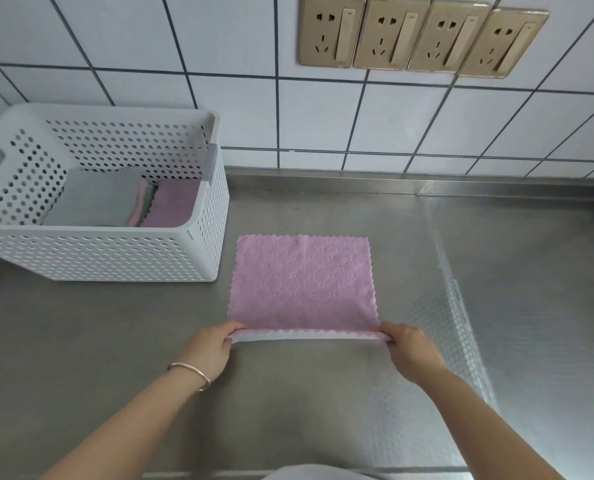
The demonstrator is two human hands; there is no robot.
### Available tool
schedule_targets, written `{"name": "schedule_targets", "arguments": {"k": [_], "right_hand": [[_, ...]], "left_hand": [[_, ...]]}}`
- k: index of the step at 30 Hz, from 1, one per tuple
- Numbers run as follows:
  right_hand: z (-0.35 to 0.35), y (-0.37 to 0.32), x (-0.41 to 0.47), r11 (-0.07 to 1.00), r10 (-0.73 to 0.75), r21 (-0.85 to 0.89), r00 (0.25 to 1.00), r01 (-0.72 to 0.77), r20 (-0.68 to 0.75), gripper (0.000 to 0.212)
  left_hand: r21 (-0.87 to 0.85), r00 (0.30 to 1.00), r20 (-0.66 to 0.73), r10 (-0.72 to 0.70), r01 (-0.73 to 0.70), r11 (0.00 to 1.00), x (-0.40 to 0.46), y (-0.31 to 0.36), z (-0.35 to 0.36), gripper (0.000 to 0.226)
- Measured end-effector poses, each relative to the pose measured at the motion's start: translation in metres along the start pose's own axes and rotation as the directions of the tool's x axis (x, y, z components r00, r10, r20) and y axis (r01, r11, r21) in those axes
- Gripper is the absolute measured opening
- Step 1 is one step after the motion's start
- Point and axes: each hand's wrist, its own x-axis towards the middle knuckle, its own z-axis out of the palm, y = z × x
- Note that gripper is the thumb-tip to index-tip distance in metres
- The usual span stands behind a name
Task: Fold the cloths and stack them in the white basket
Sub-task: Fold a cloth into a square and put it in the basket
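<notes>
Your two hands at the near edge of a pink cloth on a steel counter.

Your left hand pinches the near-left corner of the pink microfibre cloth, and your right hand pinches the near-right corner; that edge seems slightly lifted, the rest lying flat on the steel counter. The white perforated basket stands just left of the cloth and holds folded cloths, grey and pink uppermost.

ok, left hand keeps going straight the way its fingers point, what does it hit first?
The left hand points right along the pink cloth's near edge, which it already pinches. Carrying on, it would likely meet the right hand at the other corner first.
</notes>
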Motion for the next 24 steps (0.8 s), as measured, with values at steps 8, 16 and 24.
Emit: {"name": "schedule_targets", "arguments": {"k": [8, 16, 24], "right_hand": [[-0.044, 0.011, 0.005, 0.997, 0.070, -0.004, 0.910, -0.075, 0.408, 0.027], [-0.038, -0.012, 0.041, 0.771, 0.235, 0.590, 0.968, -0.238, 0.084, 0.024], [-0.016, -0.031, 0.085, 0.703, 0.416, 0.649, 0.908, -0.292, -0.043, 0.035]], "left_hand": [[0.138, 0.922, 0.383, -0.051, -0.003, 0.990, 0.008, 0.008, -0.036, 0.037], [-0.335, 0.974, 0.077, -0.213, 0.227, 0.914, 0.043, 0.046, -0.040, 0.004], [-0.328, 0.883, -0.123, -0.453, 0.395, 0.858, 0.094, 0.047, -0.016, 0.024]]}}
